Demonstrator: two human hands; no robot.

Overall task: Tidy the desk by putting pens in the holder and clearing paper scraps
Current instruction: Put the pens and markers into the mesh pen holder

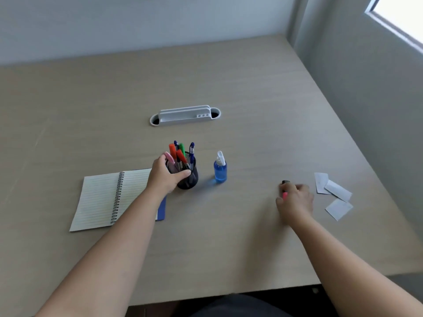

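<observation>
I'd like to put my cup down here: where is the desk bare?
Bare: the stretch between the spray bottle and the right hand, the near edge between both arms, and beyond the grey cable tray. Crowded: the notebook, pen holder with the left hand, and paper scraps.

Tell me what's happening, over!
Left hand gripping the holder. Right hand closed on a pink marker. Scraps still on desk. Spray bottle stands between marker and holder.
</observation>
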